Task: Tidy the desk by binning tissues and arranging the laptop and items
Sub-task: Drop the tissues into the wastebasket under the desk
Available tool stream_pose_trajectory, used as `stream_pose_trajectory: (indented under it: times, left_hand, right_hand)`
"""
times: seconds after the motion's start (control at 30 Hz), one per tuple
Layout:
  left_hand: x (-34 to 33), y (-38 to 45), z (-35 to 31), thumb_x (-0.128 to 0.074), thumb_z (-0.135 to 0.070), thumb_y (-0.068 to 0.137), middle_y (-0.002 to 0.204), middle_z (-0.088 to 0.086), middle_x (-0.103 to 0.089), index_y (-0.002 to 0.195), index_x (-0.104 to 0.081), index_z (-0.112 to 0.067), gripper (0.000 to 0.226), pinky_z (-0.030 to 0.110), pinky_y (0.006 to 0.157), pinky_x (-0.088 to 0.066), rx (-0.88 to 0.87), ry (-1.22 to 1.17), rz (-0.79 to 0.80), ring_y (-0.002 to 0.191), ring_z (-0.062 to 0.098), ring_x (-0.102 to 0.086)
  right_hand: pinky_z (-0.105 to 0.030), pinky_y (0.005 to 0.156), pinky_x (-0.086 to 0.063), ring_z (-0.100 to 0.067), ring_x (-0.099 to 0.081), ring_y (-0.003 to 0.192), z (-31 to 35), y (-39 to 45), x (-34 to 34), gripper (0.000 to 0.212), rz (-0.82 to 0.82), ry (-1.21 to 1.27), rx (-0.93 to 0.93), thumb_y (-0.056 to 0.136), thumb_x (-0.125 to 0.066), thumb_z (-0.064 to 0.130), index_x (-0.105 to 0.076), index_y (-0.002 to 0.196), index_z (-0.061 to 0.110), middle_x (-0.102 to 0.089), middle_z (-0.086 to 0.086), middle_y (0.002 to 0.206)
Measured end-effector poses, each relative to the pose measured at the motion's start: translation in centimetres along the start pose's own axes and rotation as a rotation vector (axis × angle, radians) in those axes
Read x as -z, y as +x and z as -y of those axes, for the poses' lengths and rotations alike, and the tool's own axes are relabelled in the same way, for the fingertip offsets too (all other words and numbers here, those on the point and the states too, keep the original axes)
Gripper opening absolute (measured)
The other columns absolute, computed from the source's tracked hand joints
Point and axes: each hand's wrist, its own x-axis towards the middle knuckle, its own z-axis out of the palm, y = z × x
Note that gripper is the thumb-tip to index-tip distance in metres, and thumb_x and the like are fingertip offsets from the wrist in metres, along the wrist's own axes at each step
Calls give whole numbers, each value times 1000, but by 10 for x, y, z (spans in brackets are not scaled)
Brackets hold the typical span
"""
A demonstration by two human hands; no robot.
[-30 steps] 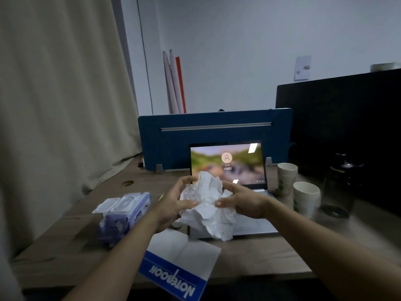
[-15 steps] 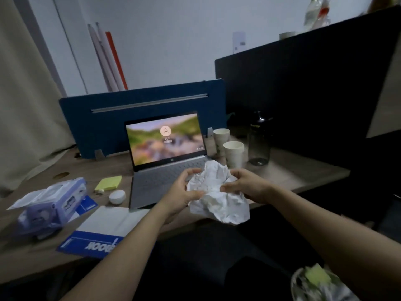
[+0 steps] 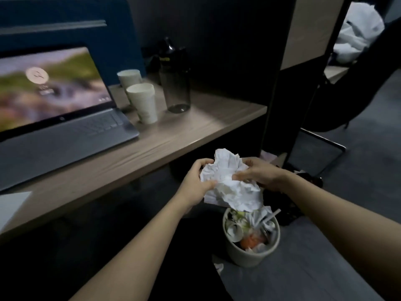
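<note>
White crumpled tissue [image 3: 230, 183] sits bunched between both hands at the lower middle of the frame, off the desk's front edge. The left hand [image 3: 195, 185] curls round its left side, thumb pressed into the paper; the right hand [image 3: 258, 173] pinches its upper right with thumb and fingers. Both forearms run in from the bottom of the frame.

Directly below the wad stands a pale round bin [image 3: 252, 250] on the dark floor, crammed with paper scraps, a straw and something orange; the tissue covers part of its far rim. A small white scrap [image 3: 219, 267] lies on the floor just beside the bin.

Further up, the wooden desk [image 3: 184, 135] crosses the frame. On it at the left is the open laptop [image 3: 65, 127], screen lit and blurred, cut off by the frame's left edge. Right of it stand two paper cups [image 3: 143, 103], one behind the other, then a dark bottle [image 3: 174, 79] hard to make out against the black partition. A blue divider [image 3: 65, 9] rises behind the laptop. At the upper right, a heap of something white [image 3: 355, 33] is partly hidden by a dark chair [image 3: 358, 83].
</note>
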Motion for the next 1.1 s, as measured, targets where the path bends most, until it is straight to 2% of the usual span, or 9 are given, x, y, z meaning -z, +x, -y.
stream_pose_trajectory:
  times: [0.1, 0.2, 0.33, 0.5, 0.57, 0.7, 0.87, 0.97, 1.1]
  left_hand:
    - [-30, 14, 47, -72, -3, 80, 111, -4, -66, 122, -53, -28, 53, 20, 74, -56, 95, 5, 25, 91, 5, -68]
    - [-55, 28, 91, -72, -6, 82, 110, -8, -64, 128, -49, -26, 55, 16, 68, -52, 205, -5, 41, 89, 3, -67]
    - [-79, 43, 140, -74, -18, 84, 116, -4, -63, 131, -45, -23, 55, 27, 78, -53, 310, 60, 47, 98, 12, -62]
    - [-98, 54, 191, -75, -21, 80, 107, -13, -56, 125, -47, -28, 53, 26, 72, -49, 409, 73, 43, 95, 11, -61]
    - [-104, 54, 211, -77, -19, 78, 107, -11, -60, 118, -48, -31, 51, 25, 73, -51, 433, 27, 32, 94, 8, -61]
    - [-120, 52, 243, -74, -16, 77, 111, -10, -63, 108, -49, -43, 48, 29, 81, -55, 449, -21, 26, 98, 8, -63]
    - [-147, 67, 256, -73, -13, 76, 124, -6, -56, 116, -50, -39, 53, 31, 91, -52, 414, -39, 36, 110, 11, -57]
    - [-153, 69, 263, -70, -14, 84, 131, -6, -53, 132, -45, -34, 58, 27, 90, -51, 413, -24, 68, 118, 12, -55]
    - [-145, 68, 271, -61, -9, 93, 141, -5, -44, 147, -34, -21, 62, 17, 91, -42, 482, -27, 48, 121, 3, -48]
  right_hand:
    - [-24, 51, -43, -17, -52, 58, -49, 2, 7, 17, -81, -98, -91, 80, -77, 13, -61, 77, 7, -56, -6, 63]
    - [-24, 48, -44, -11, -54, 48, -89, 9, 9, 26, -118, -169, -153, 80, -75, 11, -59, 61, 17, -59, 3, 51]
    - [-41, 64, -57, -18, -67, 67, -131, 20, 10, 7, -167, -185, -228, 81, -73, 7, -69, 86, 9, -70, -5, 74]
    - [-53, 78, -54, -31, -67, 78, -178, 37, 3, 19, -216, -262, -323, 83, -70, 12, -65, 94, -4, -68, -19, 86]
    - [-51, 76, -55, -37, -68, 84, -196, 42, 0, 19, -236, -270, -360, 85, -69, 14, -64, 94, -2, -69, -24, 93]
    - [-40, 58, -48, -23, -57, 67, -220, 47, -1, 19, -274, -357, -424, 86, -65, 16, -60, 90, -2, -61, -15, 80]
    - [-32, 52, -45, -22, -61, 67, -244, 46, 8, 10, -374, -403, -514, 89, -59, 15, -61, 98, 8, -66, -11, 90]
    - [-30, 73, -51, -27, -64, 100, -247, 38, 15, 39, -423, -410, -524, 93, -59, 13, -55, 132, 11, -62, -10, 127]
    - [-37, 95, -48, -31, -57, 119, -244, 32, 21, 41, -479, -462, -531, 93, -56, 14, -53, 134, 9, -58, -13, 136]
